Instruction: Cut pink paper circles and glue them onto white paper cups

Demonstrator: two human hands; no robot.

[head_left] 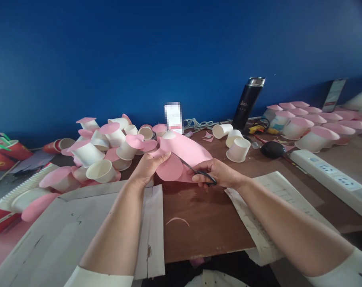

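My left hand (147, 165) grips the edge of a pink paper sheet (186, 153) held above the brown table (204, 223). My right hand (218, 173) is closed on black scissors (198, 171), whose blades reach into the pink sheet. A rounded piece of the pink paper hangs between the two hands. A thin pink paper sliver (177, 220) lies on the table below them.
A heap of white paper cups with pink discs (106, 153) lies at the left, more capped cups (309, 123) at the back right. Loose white cups (238, 149), a black flask (248, 101), a black mouse-like object (272, 149), a white power strip (333, 179) and white sheets (79, 227) surround the hands.
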